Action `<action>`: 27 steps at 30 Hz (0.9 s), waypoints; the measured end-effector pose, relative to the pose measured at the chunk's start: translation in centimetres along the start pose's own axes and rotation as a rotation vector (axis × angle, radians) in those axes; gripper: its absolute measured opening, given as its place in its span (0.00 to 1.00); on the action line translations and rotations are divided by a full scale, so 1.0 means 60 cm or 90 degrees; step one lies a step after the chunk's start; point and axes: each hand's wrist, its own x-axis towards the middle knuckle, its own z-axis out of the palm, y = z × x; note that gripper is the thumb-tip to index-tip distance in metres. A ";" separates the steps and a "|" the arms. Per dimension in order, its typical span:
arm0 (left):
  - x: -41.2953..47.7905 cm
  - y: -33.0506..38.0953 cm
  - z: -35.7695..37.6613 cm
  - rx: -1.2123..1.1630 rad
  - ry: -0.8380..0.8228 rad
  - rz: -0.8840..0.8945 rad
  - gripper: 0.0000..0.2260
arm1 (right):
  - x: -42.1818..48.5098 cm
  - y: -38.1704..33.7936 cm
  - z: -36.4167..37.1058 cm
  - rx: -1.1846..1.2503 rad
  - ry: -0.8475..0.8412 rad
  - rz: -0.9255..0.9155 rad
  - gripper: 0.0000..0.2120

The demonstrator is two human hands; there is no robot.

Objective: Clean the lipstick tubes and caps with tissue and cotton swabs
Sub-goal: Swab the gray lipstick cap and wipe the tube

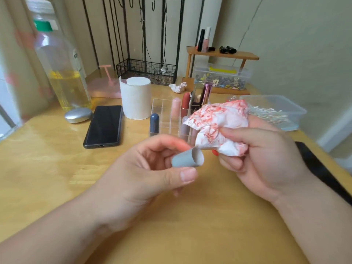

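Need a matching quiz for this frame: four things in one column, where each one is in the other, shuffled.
Things:
1. grey cap
2. stained tissue
3. phone
4. cotton swabs

Places:
A. flat on the table
B. in the clear box
C. held in the left hand
D. held in the right hand

Pairs: 1-C, 2-D, 3-A, 4-B

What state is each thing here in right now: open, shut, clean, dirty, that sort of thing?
Grey cap, off its tube, open end toward the tissue, pinched by left hand.
Tissue, crumpled, smeared red, held in right hand.
Tissue roll, upright on table.
Phone, flat, screen dark.
Bottle, upright, partly filled with yellow liquid.
Blue lipstick, upright in clear organizer.
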 end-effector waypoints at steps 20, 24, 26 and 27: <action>0.002 -0.006 -0.009 -0.173 -0.104 -0.056 0.17 | 0.004 -0.005 -0.020 -0.056 -0.131 0.044 0.15; 0.000 0.000 -0.014 -0.157 -0.092 -0.047 0.12 | 0.004 -0.022 -0.040 -0.256 -0.176 0.209 0.10; 0.002 0.005 -0.015 -0.160 -0.070 -0.048 0.14 | 0.002 -0.016 -0.039 -0.356 -0.223 0.317 0.07; 0.003 0.007 -0.015 -0.169 -0.064 -0.046 0.17 | 0.000 -0.011 -0.036 -0.393 -0.243 0.357 0.05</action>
